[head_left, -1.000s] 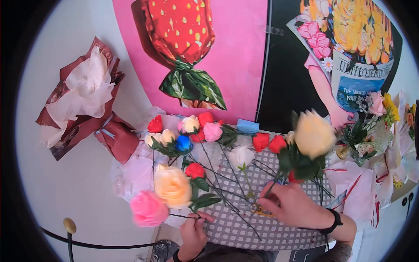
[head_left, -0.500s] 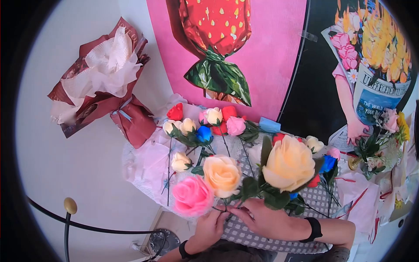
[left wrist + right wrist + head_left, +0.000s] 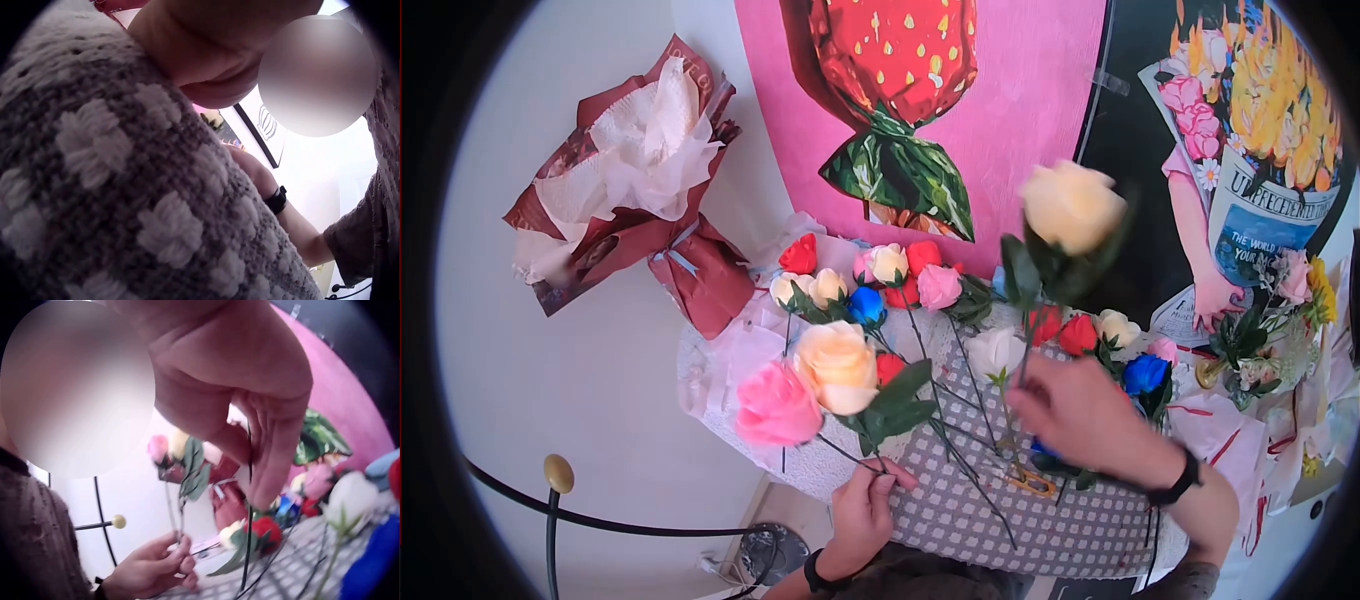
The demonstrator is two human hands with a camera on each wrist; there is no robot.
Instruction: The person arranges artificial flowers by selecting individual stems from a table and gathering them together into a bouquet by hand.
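Observation:
My left hand (image 3: 862,510) is low at the table's front edge. Its thumb and fingers pinch the stems of a pink rose (image 3: 778,402) and a peach rose (image 3: 837,367), whose blooms lean up and to the left. Green leaves (image 3: 890,405) hang from these stems. Farther right, my right hand (image 3: 1085,415) is raised over the table and pinches the dark stem (image 3: 249,544) of a large cream rose (image 3: 1072,207). That bloom stands upright above the hand, slightly blurred. A white rose (image 3: 995,352) lies just left of the right hand.
Red, cream, pink and blue roses lie along the back of the checked tablecloth (image 3: 940,520), stems pointing forward. Yellow-handled scissors (image 3: 1032,482) rest near the middle. A maroon-wrapped bouquet (image 3: 700,285) is at the left. At the right are wrapping paper (image 3: 1215,430) and a flower arrangement (image 3: 1250,340).
Half a second ago both hands were together at the stems. Since then my right hand has moved up and right with the cream rose, and the left has shifted slightly left with its two roses.

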